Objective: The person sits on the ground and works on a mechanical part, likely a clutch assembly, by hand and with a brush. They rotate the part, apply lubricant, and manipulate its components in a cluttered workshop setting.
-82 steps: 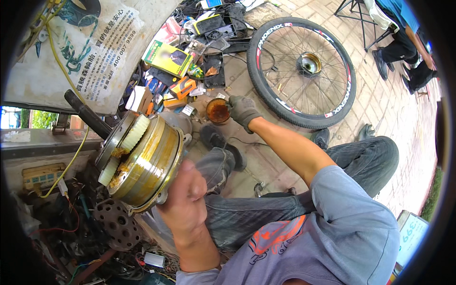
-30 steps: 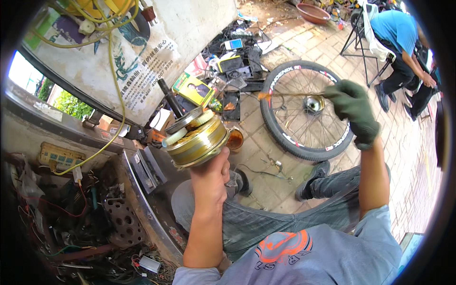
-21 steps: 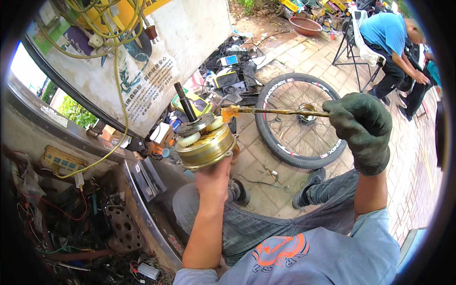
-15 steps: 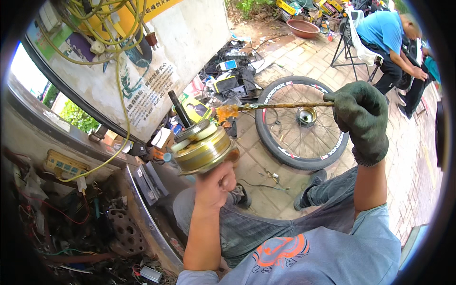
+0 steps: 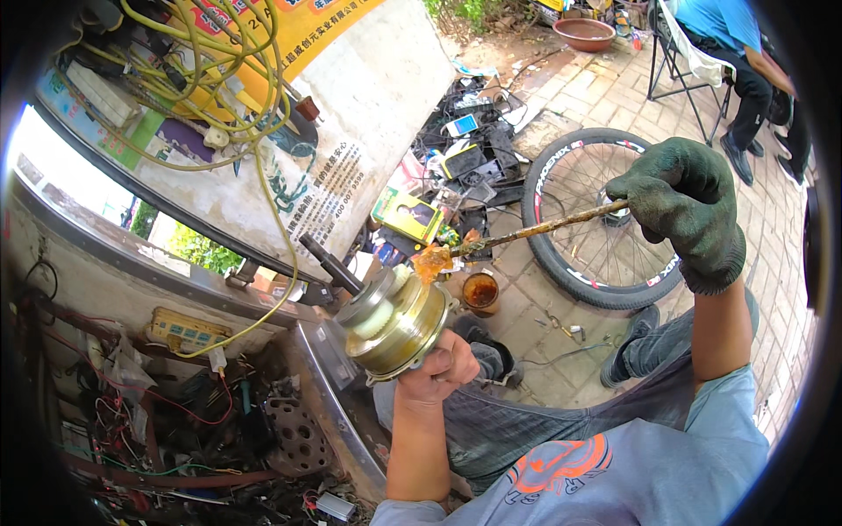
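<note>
My bare left hand [image 5: 438, 368] is closed under a brass-coloured hub motor core [image 5: 405, 337], holding it up at a tilt. A white plastic gear [image 5: 372, 317] shows near its top, and a dark axle [image 5: 331, 263] points up and to the left. In a dark green work glove, my right hand [image 5: 688, 210] pinches the end of a thin, dirty stick [image 5: 544, 228]. Orange grease [image 5: 431, 261] clings to the stick's other end, at the upper right edge of the motor core; whether they touch I cannot tell.
A cup of brown-orange grease [image 5: 480, 292] stands on the paving beyond my left hand. Behind the stick lies a spoked wheel [image 5: 539, 232]. To the left are a bin of scrap parts [image 5: 189, 421] and a hanging yellow cable [image 5: 267, 188]. A person [image 5: 745, 70] sits at the upper right.
The view has swung left, bringing the grease cup into sight. The stick now slants down toward the motor core, and the core leans further left. Both hands keep their holds.
</note>
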{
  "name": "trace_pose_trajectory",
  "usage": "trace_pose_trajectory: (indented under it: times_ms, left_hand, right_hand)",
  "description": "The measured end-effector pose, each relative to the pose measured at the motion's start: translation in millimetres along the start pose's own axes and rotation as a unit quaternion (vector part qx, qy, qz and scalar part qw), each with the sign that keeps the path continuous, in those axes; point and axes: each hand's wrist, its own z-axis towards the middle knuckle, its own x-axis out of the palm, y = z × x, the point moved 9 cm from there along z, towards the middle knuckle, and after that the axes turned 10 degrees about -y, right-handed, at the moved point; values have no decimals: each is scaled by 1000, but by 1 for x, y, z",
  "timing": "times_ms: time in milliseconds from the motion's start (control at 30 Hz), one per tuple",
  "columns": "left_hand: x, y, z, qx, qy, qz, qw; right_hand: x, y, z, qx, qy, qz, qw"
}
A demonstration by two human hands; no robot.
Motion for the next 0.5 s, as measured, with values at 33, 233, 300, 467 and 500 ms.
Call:
trace_pose_trajectory:
  times_ms: [33, 233, 300, 467, 500]
  left_hand:
    - [-1, -1, 1, 6, -9, 24, 1000]
    - [-38, -1, 8, 47, -339, 131, 931]
    - [-47, -4, 5, 54, -420, 149, 893]
    - [-58, -4, -2, 109, -467, 184, 858]
    - [-61, -5, -5, 126, -469, 198, 851]
  right_hand:
    - [-1, 1, -1, -8, -3, 13, 1000]
    - [7, 27, -18, -154, 41, -67, 985]
    - [12, 33, -20, -205, 66, -115, 970]
    - [38, 35, -20, -299, 144, -158, 930]
    - [42, 32, -19, -297, 147, -160, 930]
